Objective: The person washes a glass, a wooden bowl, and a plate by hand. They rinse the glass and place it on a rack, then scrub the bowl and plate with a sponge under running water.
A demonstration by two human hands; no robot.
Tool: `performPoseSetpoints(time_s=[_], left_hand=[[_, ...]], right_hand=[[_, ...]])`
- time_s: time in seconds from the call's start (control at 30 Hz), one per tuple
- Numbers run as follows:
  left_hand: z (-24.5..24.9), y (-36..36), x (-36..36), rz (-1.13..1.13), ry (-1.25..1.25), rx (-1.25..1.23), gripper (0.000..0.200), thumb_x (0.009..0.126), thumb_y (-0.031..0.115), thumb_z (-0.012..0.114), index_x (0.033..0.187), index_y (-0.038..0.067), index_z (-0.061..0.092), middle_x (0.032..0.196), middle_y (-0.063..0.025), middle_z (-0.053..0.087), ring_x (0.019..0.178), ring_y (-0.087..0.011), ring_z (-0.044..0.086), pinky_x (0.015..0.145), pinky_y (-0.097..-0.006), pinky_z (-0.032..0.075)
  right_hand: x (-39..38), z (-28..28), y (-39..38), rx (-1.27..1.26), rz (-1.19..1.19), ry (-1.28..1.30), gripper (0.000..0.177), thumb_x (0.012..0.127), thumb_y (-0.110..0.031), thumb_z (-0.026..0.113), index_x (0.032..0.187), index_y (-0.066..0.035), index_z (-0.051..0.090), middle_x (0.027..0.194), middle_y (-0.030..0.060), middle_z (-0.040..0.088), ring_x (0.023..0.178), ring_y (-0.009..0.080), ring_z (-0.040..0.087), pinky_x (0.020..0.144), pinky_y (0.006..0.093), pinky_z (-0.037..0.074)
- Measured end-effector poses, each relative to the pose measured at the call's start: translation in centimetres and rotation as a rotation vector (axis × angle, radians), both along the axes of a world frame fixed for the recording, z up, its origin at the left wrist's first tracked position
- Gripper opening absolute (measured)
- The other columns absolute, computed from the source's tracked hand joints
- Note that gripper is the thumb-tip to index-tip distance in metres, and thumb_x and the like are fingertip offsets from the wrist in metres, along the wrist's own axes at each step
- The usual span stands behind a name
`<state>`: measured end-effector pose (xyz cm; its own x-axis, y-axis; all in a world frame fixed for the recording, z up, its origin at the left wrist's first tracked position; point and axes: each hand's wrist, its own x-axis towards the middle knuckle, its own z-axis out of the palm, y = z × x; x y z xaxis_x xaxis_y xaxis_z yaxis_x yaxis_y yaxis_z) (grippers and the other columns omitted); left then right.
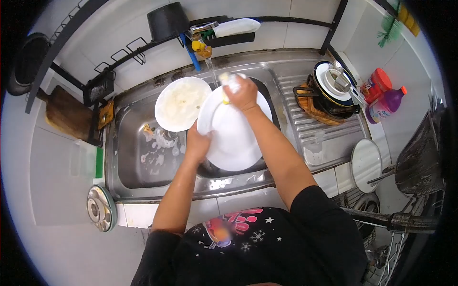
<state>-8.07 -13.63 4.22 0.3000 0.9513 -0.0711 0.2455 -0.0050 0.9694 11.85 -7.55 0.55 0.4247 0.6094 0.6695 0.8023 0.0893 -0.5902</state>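
the left hand [197,143] gripped the rim of the white plate [234,140], tilted over the sink [143,188], while the right hand [244,94] clenched a sponge [230,82] on its upper edge below the running tap [202,46], so scrubbing seemed in hand, and rinsing next would call for a firm hold on a slippery rim.

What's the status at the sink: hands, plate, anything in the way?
Left hand grips plate rim. Right hand holds sponge on plate, under tap water. Soapy plate close beside, in sink.
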Motion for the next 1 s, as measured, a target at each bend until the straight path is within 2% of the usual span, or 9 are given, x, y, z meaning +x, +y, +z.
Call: performPoseSetpoints(time_s=[0.13,0.23,0.33,0.47,0.67,0.7,0.8,0.87,1.0], left_hand=[[-1.0,1.3,0.2,-0.088,0.121,0.077,0.045,0.075,-0.006,0.060,0.118,-0.002,0.049,0.097,-0.0127,0.062,0.087,-0.0184,0.060,0.074,-0.0300,0.049],[-2.7,0.4,0.5,0.026,-0.050,0.166,0.041,0.077,-0.006,0.058,0.118,-0.003,0.050,0.098,-0.0122,0.062,0.084,-0.0180,0.060,0.073,-0.0298,0.049],[-2.2,-0.3,-0.8,0.156,-0.258,-0.032,0.037,0.077,-0.004,0.059,0.113,-0.005,0.053,0.099,-0.0104,0.062,0.087,-0.0158,0.058,0.076,-0.0283,0.046],[-3.0,0.6,-1.3,0.246,-0.170,0.087,0.035,0.090,0.012,0.051,0.120,-0.007,0.047,0.099,-0.0108,0.061,0.085,-0.0149,0.055,0.076,-0.0266,0.044],[-4.7,2.5,-1.9,0.386,-0.185,0.107,0.037,0.096,0.022,0.042,0.119,-0.007,0.046,0.099,-0.0120,0.060,0.085,-0.0145,0.054,0.079,-0.0263,0.043],[-5.2,3.0,-2.2,0.458,-0.259,0.321,0.035,0.096,0.021,0.042,0.118,-0.006,0.046,0.102,-0.0122,0.059,0.085,-0.0150,0.055,0.076,-0.0265,0.045],[-1.7,1.7,-3.7,0.428,-0.448,0.114,0.034,0.096,0.020,0.042,0.119,-0.005,0.046,0.105,-0.0122,0.059,0.090,-0.0161,0.055,0.079,-0.0270,0.044],[-2.4,0.9,-3.8,0.395,-0.345,0.031,0.035,0.096,0.020,0.041,0.122,-0.003,0.045,0.108,-0.0133,0.058,0.097,-0.0176,0.054,0.086,-0.0290,0.042],[-5.5,0.5,-1.9,0.318,-0.224,-0.006,0.037,0.096,0.021,0.040,0.127,0.001,0.042,0.110,-0.0146,0.057,0.097,-0.0194,0.055,0.085,-0.0305,0.044]], right_hand=[[-4.8,2.2,-2.0,0.112,0.376,-0.234,0.039,0.062,-0.038,0.070,0.086,-0.009,0.064,0.077,0.0128,0.060,0.073,0.0299,0.057,0.074,0.0416,0.041],[-4.9,1.1,-0.9,0.238,0.491,-0.219,0.040,0.065,-0.038,0.068,0.092,-0.010,0.062,0.085,0.0124,0.061,0.076,0.0292,0.057,0.077,0.0408,0.039],[-1.3,-1.0,-0.6,0.007,0.033,-0.212,0.043,0.068,-0.034,0.066,0.103,-0.009,0.060,0.100,0.0130,0.059,0.091,0.0281,0.056,0.081,0.0410,0.039],[-1.8,-4.8,-0.7,-0.180,-0.080,-0.057,0.068,0.075,-0.032,0.062,0.133,-0.007,0.037,0.136,0.0206,0.033,0.127,0.0333,0.030,0.101,0.0495,0.026],[-9.5,-2.1,-9.5,-0.240,0.568,-0.114,0.070,0.080,-0.035,0.057,0.138,-0.007,0.030,0.140,0.0216,0.029,0.132,0.0365,0.025,0.106,0.0498,0.019],[-8.2,-2.9,-10.1,-0.288,0.593,-0.232,0.067,0.082,-0.035,0.055,0.138,-0.008,0.030,0.142,0.0186,0.027,0.132,0.0362,0.024,0.106,0.0496,0.018],[-1.4,-6.3,-9.2,-0.479,0.359,-0.375,0.066,0.084,-0.035,0.050,0.140,-0.011,0.026,0.147,0.0123,0.020,0.134,0.0342,0.022,0.108,0.0493,0.016],[1.0,-6.2,-6.0,-0.438,0.066,-0.344,0.066,0.084,-0.034,0.048,0.140,-0.009,0.024,0.146,0.0152,0.021,0.134,0.0366,0.020,0.108,0.0495,0.016],[-3.4,-4.3,-1.6,-0.230,0.045,-0.333,0.067,0.084,-0.032,0.050,0.140,-0.007,0.024,0.145,0.0179,0.021,0.134,0.0354,0.019,0.109,0.0451,0.018]])
